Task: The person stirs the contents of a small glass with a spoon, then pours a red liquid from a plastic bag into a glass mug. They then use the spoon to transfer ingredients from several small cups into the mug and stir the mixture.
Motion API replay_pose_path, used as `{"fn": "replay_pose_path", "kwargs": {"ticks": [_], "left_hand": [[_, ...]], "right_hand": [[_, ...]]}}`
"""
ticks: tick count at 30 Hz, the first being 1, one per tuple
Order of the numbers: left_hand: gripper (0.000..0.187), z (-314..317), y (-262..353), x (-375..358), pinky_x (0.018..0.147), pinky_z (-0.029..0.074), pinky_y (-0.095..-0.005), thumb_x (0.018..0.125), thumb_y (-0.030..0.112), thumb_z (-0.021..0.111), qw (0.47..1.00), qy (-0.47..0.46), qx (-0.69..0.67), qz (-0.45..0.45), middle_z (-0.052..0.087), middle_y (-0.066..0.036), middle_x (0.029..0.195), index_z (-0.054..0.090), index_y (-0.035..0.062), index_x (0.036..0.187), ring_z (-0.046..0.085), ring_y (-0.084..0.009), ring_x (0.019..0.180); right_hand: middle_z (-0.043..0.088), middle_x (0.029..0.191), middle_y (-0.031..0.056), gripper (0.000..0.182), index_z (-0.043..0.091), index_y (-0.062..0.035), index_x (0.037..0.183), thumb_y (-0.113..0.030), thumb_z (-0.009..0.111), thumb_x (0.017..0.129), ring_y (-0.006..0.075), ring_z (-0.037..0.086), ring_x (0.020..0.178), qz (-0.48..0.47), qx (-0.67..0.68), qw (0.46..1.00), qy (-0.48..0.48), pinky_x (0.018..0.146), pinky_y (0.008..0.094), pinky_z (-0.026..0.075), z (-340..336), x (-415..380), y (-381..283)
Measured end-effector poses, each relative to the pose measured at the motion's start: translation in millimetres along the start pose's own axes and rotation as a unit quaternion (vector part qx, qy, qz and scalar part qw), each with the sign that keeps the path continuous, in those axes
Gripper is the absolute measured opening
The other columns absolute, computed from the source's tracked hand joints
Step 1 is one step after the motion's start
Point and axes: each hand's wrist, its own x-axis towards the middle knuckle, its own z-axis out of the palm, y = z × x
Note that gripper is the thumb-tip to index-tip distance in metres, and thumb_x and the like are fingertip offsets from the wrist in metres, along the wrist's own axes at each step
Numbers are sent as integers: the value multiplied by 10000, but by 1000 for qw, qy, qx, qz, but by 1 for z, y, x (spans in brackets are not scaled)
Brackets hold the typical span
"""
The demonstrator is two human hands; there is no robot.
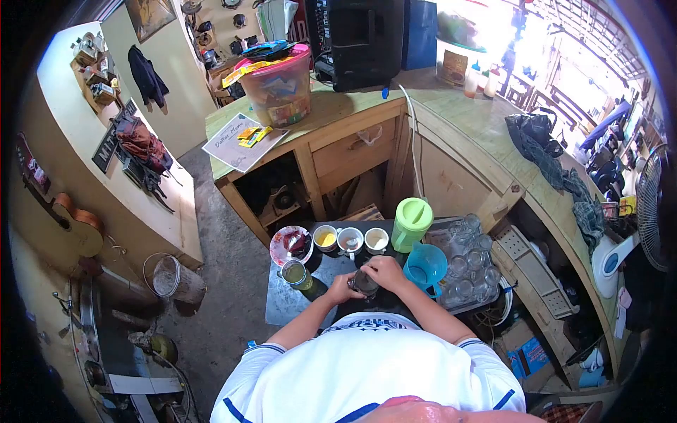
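Observation:
My left hand (342, 290) is wrapped round a small dark glass (364, 284) close to my body. My right hand (383, 272) is closed at the top of that glass; whether it pinches something thin there is too small to tell. A tall green glass (296, 275) stands left of my hands. Behind them are a cup with yellow content (325, 238), a cup with pale brown content (350, 241) and a cup with whitish content (376, 240). A patterned plate (281, 244) holds a dark red packet. A lidded green pitcher (412, 224) and a blue jug (426, 265) stand to the right.
Several upturned glasses (465, 264) crowd a tray at the right. Beyond, a wooden counter (338, 116) carries a plastic tub (277, 92), a menu sheet (236, 144) and a black speaker (360, 42). A white bucket (169, 276) stands on the floor at left.

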Motion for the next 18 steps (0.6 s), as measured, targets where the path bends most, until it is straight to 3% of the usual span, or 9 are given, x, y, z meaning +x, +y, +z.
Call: {"fn": "replay_pose_path", "kwargs": {"ticks": [3, 4, 6, 9, 12, 16, 18], "left_hand": [[670, 1, 2, -1, 800, 516, -361, 553, 221, 895, 1000, 8, -1, -9, 703, -154, 965, 630, 14, 1133, 680, -216, 873], [670, 1, 0, -1, 800, 516, -361, 553, 221, 895, 1000, 7, -2, -9, 703, -154, 965, 630, 14, 1133, 680, -216, 873], [683, 2, -4, 1, 804, 517, -360, 552, 218, 894, 1000, 7, -9, 10, 701, -157, 972, 624, 13, 1146, 681, -226, 889], [695, 3, -7, 3, 812, 515, -357, 552, 218, 893, 1000, 10, -8, 20, 700, -155, 982, 618, 15, 1158, 680, -229, 897], [704, 1, 0, 0, 817, 513, -358, 551, 216, 893, 1000, 4, 2, -8, 699, -152, 992, 614, 19, 1167, 680, -230, 902], [700, 1, 1, -1, 819, 513, -359, 549, 206, 893, 1000, 10, 17, 1, 698, -150, 1000, 614, 18, 1163, 679, -231, 911], [703, 1, -1, 0, 825, 511, -359, 547, 200, 895, 1000, 2, -18, 15, 696, -155, 1004, 612, 15, 1164, 676, -240, 924]], "right_hand": [[662, 753, 147, 247, 702, -20, 770, -260, 662, 809, 324, 643, 706, 5, -120, 991, -60, 642, 405, 513, -2, -2, 1], [662, 753, 147, 247, 702, -20, 770, -260, 662, 809, 324, 643, 706, 6, -120, 991, -61, 642, 405, 513, -1, -2, 2], [659, 747, 148, 253, 702, -22, 760, -268, 663, 806, 325, 644, 706, -6, 22, 1000, -7, 642, 412, 512, -1, 1, 2], [660, 758, 144, 267, 698, -29, 743, -277, 641, 823, 323, 643, 723, 8, -79, 996, -29, 653, 416, 509, -5, 0, -5], [660, 758, 136, 254, 703, -42, 745, -276, 640, 823, 317, 644, 720, 4, -22, 999, -37, 650, 414, 512, 1, 0, 0], [658, 738, 148, 252, 697, -22, 745, -260, 651, 818, 330, 644, 709, 8, -58, 998, -5, 644, 411, 511, 1, -2, -1], [664, 761, 138, 247, 701, -31, 749, -261, 648, 821, 323, 645, 711, 2, -35, 997, -65, 651, 409, 514, 1, 0, 3]]}}
